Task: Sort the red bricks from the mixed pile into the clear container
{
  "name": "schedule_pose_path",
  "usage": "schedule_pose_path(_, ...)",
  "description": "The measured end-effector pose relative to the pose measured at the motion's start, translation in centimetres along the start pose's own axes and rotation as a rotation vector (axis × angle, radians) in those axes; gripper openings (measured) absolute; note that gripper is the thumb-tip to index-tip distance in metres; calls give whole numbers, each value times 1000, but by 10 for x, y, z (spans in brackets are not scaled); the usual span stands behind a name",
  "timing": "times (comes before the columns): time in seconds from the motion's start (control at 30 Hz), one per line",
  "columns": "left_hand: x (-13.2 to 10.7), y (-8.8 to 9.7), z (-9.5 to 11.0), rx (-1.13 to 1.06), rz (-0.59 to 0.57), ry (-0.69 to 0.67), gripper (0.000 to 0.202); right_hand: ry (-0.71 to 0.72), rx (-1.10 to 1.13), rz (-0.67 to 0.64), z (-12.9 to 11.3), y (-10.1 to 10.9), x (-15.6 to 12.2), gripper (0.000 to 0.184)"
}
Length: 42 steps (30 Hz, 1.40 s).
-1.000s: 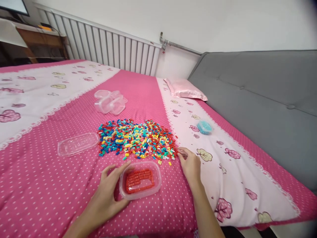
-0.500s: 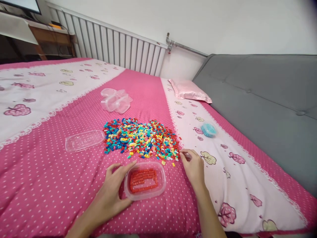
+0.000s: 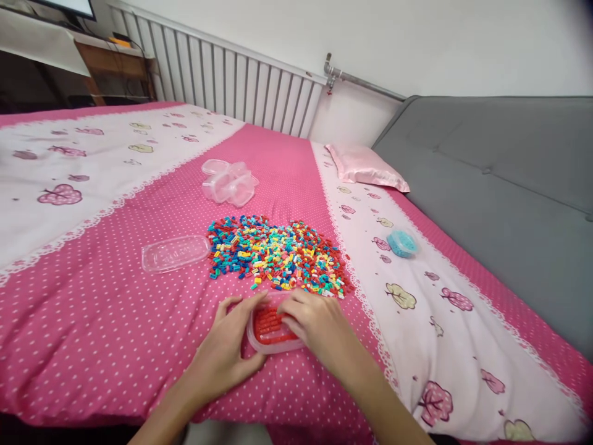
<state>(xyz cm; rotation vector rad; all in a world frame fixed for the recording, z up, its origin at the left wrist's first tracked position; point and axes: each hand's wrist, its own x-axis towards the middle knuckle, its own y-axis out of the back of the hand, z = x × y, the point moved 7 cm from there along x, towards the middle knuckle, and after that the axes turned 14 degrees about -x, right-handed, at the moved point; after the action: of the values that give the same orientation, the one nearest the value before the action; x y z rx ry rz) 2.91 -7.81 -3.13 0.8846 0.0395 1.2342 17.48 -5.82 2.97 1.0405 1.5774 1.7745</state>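
Observation:
A clear plastic container (image 3: pixel 265 347) rests on the pink dotted bedspread, with small red bricks (image 3: pixel 267 324) laid in rows on its bottom. My left hand (image 3: pixel 226 351) grips its left side, thumb at the near edge and fingers at the far one. Over the container's right half is my right hand (image 3: pixel 319 326), fingertips pressed together inside it; whatever they pinch is hidden. That hand also covers part of the rows. Just beyond lies a loose pile of small multicoloured bricks (image 3: pixel 278 254).
Left of the pile lies a clear plastic lid (image 3: pixel 176 254). Several empty clear containers (image 3: pixel 230 183) are heaped farther back. A container of light blue pieces (image 3: pixel 402 245) sits to the right. Behind are a pink pillow (image 3: pixel 365 167), a radiator (image 3: pixel 222 74) and a grey headboard (image 3: pixel 491 179).
My right hand has moved left from the pile's right edge into the container. My left hand still holds the container's left side. The camera view has shifted slightly.

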Motion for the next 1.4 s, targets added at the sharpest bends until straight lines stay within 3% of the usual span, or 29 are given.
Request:
schedule_pose_path(0.13, 1, -1, 4, -3, -27, -22, 89, 127, -29, -55, -3, -14, 7, 19)
schedule_pose_path(0.3, 0, -4, 5, -43, -46, -8, 88, 203, 6, -114, -7, -13, 6, 27)
schedule_pose_path(0.57, 0, -5, 5, -123, -55, 28, 85, 161, -169, -275, -8, -16, 7, 16)
schedule_pose_path(0.93, 1, -5, 6, -151, -51, 2, 83, 204, -300, -372, -14, -20, 12, 15)
schedule_pose_path(1.4, 1, -5, 4, -149, -57, 5, 88, 249, -291, -351, -16, -21, 14, 9)
